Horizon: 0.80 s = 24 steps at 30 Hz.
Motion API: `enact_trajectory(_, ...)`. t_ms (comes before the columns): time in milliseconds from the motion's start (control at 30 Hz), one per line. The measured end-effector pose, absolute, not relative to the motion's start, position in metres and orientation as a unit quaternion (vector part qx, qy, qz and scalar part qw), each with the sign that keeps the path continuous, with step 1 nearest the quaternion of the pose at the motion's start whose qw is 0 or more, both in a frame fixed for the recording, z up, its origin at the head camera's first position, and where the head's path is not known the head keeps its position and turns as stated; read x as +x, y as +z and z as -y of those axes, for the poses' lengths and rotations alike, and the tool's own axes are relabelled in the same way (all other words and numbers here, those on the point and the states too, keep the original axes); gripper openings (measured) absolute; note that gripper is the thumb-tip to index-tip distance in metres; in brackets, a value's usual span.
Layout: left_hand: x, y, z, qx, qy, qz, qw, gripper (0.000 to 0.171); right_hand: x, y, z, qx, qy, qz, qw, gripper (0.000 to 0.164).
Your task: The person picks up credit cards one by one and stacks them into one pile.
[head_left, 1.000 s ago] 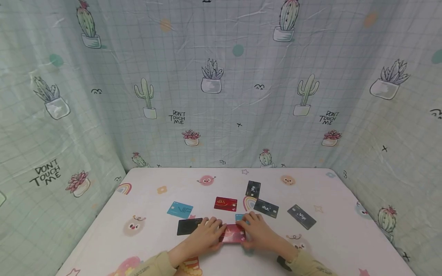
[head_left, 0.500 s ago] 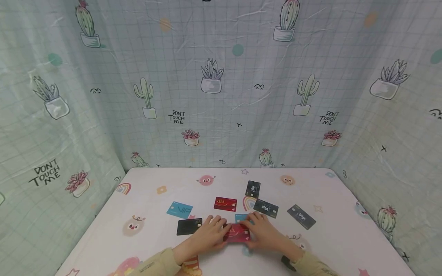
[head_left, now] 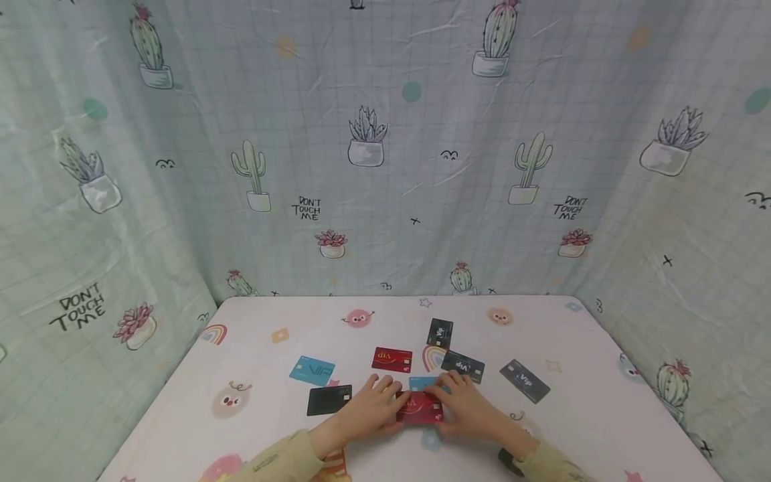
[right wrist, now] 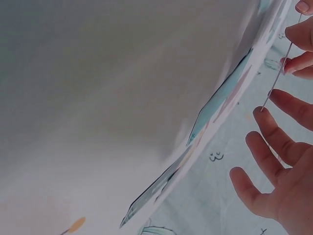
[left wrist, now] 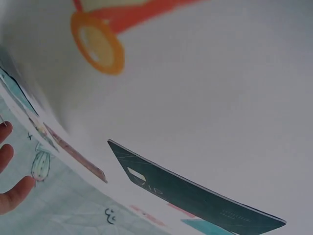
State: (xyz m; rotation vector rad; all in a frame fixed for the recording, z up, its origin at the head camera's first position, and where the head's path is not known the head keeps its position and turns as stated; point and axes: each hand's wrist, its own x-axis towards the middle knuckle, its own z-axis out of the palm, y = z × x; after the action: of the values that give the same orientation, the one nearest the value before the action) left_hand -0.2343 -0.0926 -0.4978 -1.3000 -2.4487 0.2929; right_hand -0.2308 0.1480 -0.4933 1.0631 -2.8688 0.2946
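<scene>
Both hands hold one red VIP card [head_left: 420, 410] low at the front middle of the table, its printed face toward the head camera. My left hand [head_left: 371, 408] grips the card's left end, and my right hand [head_left: 468, 408] grips its right end. The right wrist view catches this card edge-on as a thin line [right wrist: 279, 73] between fingertips. Only a few left fingers [left wrist: 17, 193] show at the edge of the left wrist view. Just beyond the held card lies a blue card [head_left: 420, 383], partly covered by my right hand.
Left of my hands lie a black card [head_left: 328, 400] and a light blue card [head_left: 312, 370]. Another red card [head_left: 392, 359] lies behind them. Dark grey cards [head_left: 525, 381] spread over the right side. Another dark card [head_left: 509, 462] sticks out from under my right sleeve.
Both hands have shifted a little to the right, carrying the red card with them. Its sheen has faded and the red looks deeper. The other cards lie where they were.
</scene>
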Motion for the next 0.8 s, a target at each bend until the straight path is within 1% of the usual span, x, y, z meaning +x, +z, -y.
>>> enact_trajectory(267, -0.236, -0.495, 0.087, -0.463, 0.114, 0.862, 0.171, 0.055, -0.233, -0.494, -0.154, 0.348, 0.093, 0.932, 0.047, 0.060)
enact_trajectory(600, -0.245, -0.499, 0.082, -0.468, 0.121, 0.860, 0.160, 0.057, -0.234, -0.490, -0.158, 0.348, 0.095, 0.932, 0.049, 0.058)
enact_trajectory(800, -0.248, -0.497, 0.079, -0.474, 0.122, 0.856, 0.166, 0.057, -0.238, -0.493, -0.162, 0.343, 0.091, 0.933, 0.052, 0.058)
